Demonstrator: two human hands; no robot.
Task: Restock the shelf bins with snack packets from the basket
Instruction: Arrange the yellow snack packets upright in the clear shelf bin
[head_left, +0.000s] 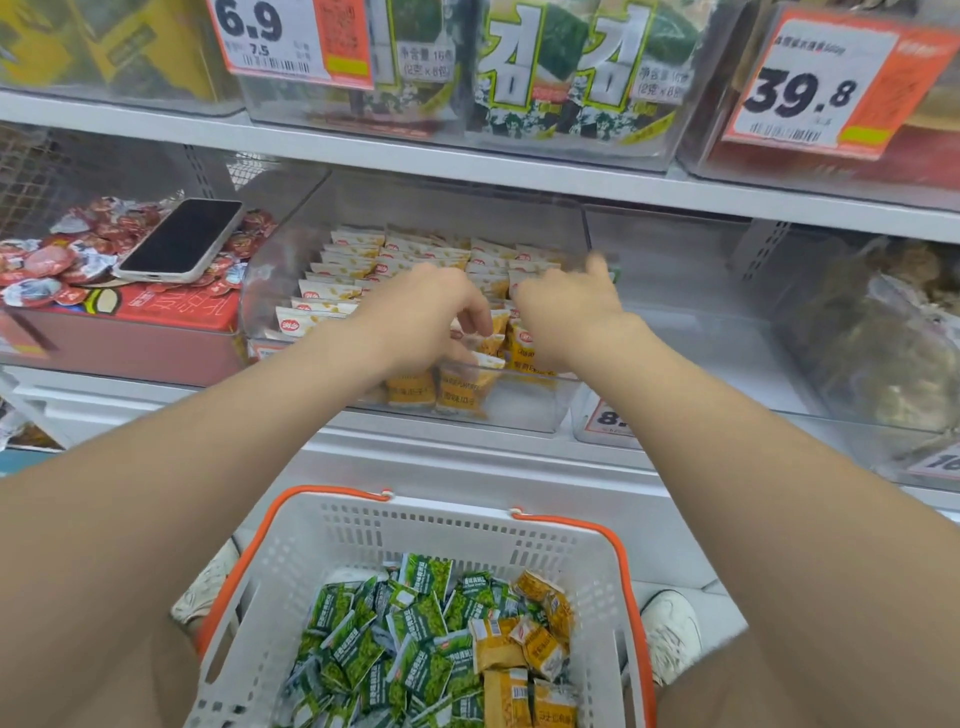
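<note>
A clear shelf bin (524, 410) on the middle shelf holds rows of white-and-yellow snack packets (343, 270). Both my hands reach into it. My left hand (426, 317) has its fingers curled down round yellow packets (467, 382) at the bin's front. My right hand (563, 306) lies over the packets just to the right, touching them. One of its fingers sticks out forward and is blurred, and the others are hidden. Below, a white basket (431, 525) with orange handles holds many green packets (395, 654) and a few yellow packets (530, 649).
A phone (182, 241) lies on red sweets in the bin to the left. To the right stands a clear bin (691, 291), then one with brown goods (883, 343). The upper shelf carries seaweed packs (561, 67) and price tags. White shoes (670, 631) stand beside the basket.
</note>
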